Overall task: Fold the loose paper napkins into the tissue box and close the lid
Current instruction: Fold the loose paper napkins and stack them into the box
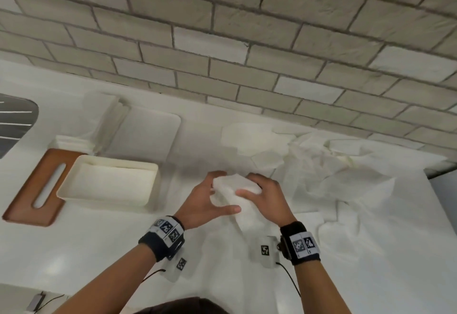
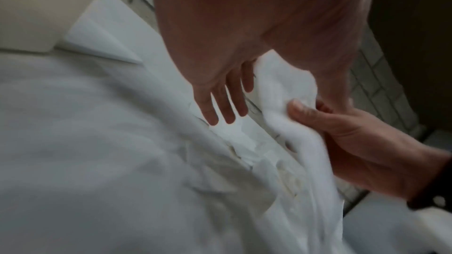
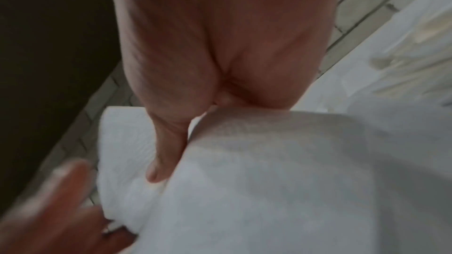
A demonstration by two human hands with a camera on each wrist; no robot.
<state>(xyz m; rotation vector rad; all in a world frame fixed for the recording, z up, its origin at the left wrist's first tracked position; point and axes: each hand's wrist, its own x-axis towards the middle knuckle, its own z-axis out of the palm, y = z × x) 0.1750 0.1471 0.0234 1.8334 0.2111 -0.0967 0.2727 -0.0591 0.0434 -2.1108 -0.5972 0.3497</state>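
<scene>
Beside the tissue box [image 1: 103, 199], the right hand [image 1: 268, 196] is pinching a napkin [image 1: 237, 185], the spread left hand [image 1: 204, 202] bracing it for folding.

White counter [image 1: 99, 252] before me. Wooden lid [image 1: 32, 190] at 10 o'clock; box [image 1: 108, 180] at 11, overlapping it; tray [image 1: 148, 135] and folded stack [image 1: 71, 141] beyond, 11; loose napkins [image 1: 333, 165] heaped, 12 to 2.

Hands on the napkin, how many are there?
2. The left hand touches the napkin on its left side with straight fingers; the right hand pinches its right side.
</scene>
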